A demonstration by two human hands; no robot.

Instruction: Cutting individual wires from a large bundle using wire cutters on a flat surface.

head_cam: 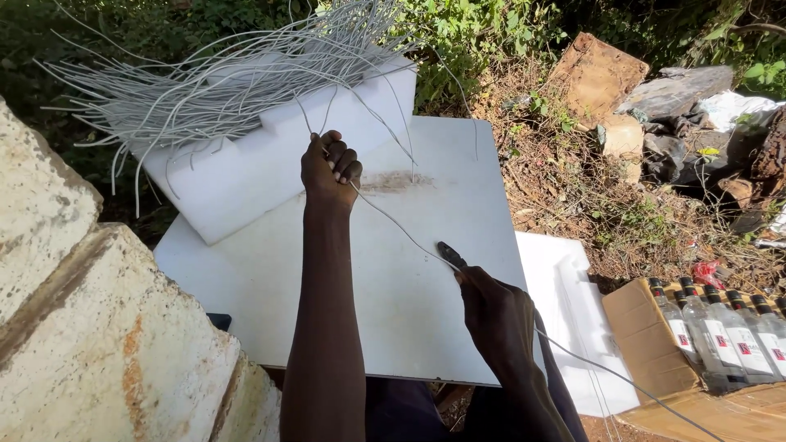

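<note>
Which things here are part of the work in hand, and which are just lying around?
In use: left hand gripping the grey wire; right hand with pliers on it; pile of cut wires; white board.

Lying about: carton of bottles, foam block, rubbish heap, stone wall.

– What's carrying it all?
– My white tabletop (426, 327), a flat board with a brown smear (395, 182) at twelve o'clock.
– And on it?
– A white foam block (246, 168) at ten o'clock, a bundle of grey wires (213, 86) on top.
</note>
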